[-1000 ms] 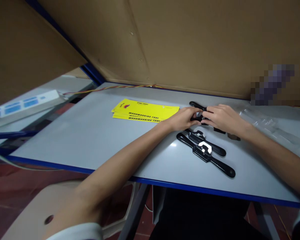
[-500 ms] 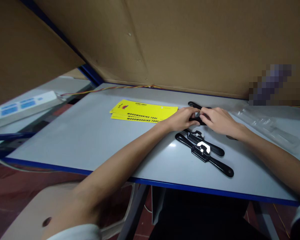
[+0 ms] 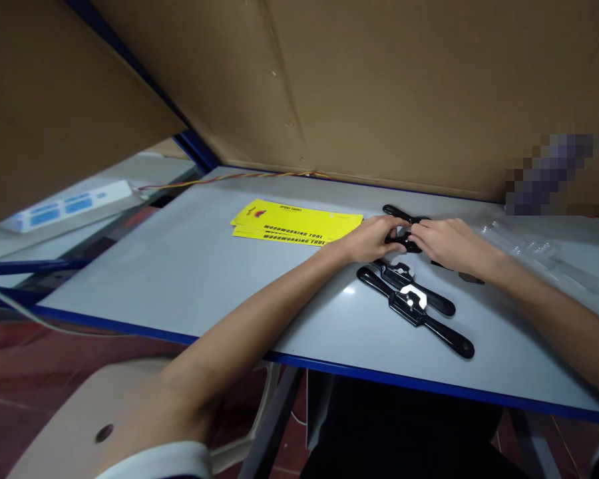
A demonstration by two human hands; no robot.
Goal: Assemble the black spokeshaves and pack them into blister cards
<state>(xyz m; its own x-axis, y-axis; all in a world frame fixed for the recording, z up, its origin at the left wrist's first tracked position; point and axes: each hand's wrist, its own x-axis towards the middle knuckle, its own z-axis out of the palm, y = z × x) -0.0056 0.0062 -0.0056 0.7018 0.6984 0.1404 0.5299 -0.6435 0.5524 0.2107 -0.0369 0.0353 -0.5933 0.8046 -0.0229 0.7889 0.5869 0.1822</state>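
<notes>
Several black two-handled tools lie slantwise in a row on the grey table. The nearest black tool [image 3: 413,309], with a pale metal plate at its middle, lies below both hands. Just behind it is a second black tool [image 3: 439,303], partly overlapped. Farther back, my left hand [image 3: 377,238] pinches the left part of another black tool [image 3: 404,241]. My right hand [image 3: 439,243] has its fingertips closed on that same tool from the right and covers much of it. The farthest black tool [image 3: 398,213] shows just behind my fingers.
Yellow printed cards [image 3: 299,223] lie stacked left of my left hand. Clear plastic packaging [image 3: 544,253] is at the right, beyond my right forearm. A white power strip [image 3: 80,206] sits at the far left. Cardboard [image 3: 354,86] stands behind the table, with a thin cable along its base.
The view has shifted slightly, so the table contents appear farther right. My right fingers have closed in more on the tool, and both hands remain at it.
</notes>
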